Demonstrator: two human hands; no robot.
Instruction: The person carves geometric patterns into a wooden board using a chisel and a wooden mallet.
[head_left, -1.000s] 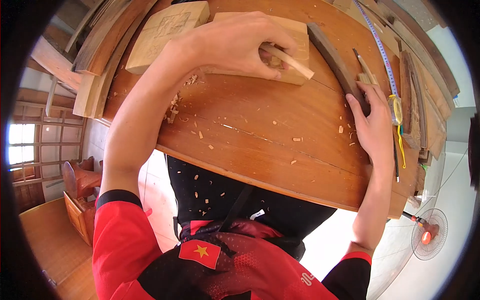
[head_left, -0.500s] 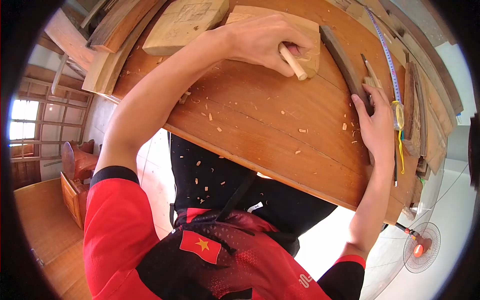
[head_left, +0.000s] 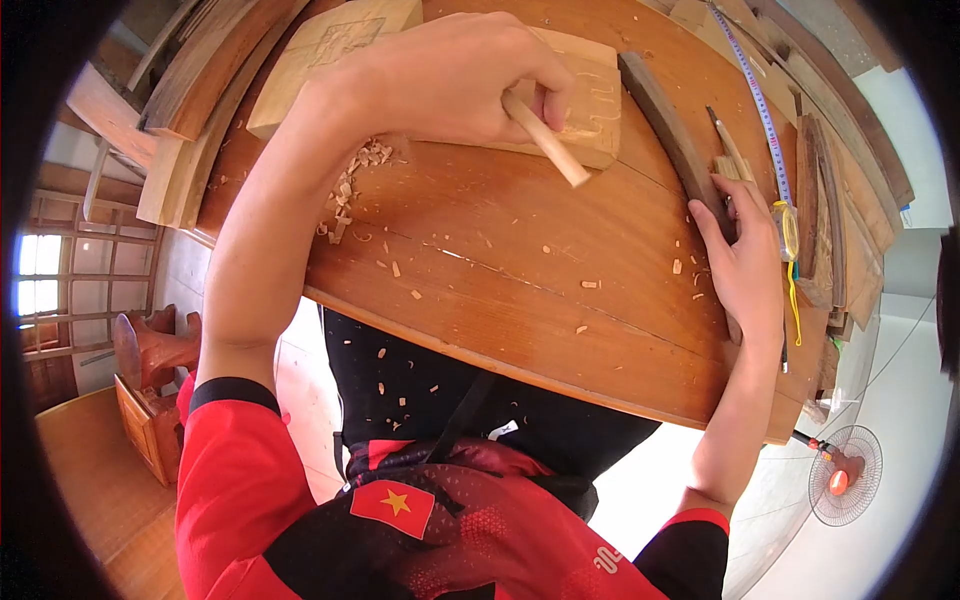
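Note:
My left hand (head_left: 500, 75) reaches over a pale wooden board (head_left: 600, 95) with wavy lines on its face. Its fingers are closed around a round pale wooden handle (head_left: 550, 145), whose near end sticks out toward me; the other end is hidden by the hand. My right hand (head_left: 745, 245) lies over a long dark wooden bar (head_left: 670, 125), thumb on one side and curled fingers on the other. Just beyond its fingertips lie slim tools (head_left: 730, 140) with pale wood beside them.
A thick pale block (head_left: 300, 75) with a marked face lies at the back left. Shavings (head_left: 350, 185) are heaped near my left forearm. An unrolled tape measure (head_left: 785, 230) and wood strips (head_left: 825, 210) line the right side. A fan (head_left: 845, 475) stands beyond the table (head_left: 480, 290).
My left hand has moved left with the handle, more of which now shows. Wavy lines on the board and the shavings heap have come into sight. My right hand stays on the bar.

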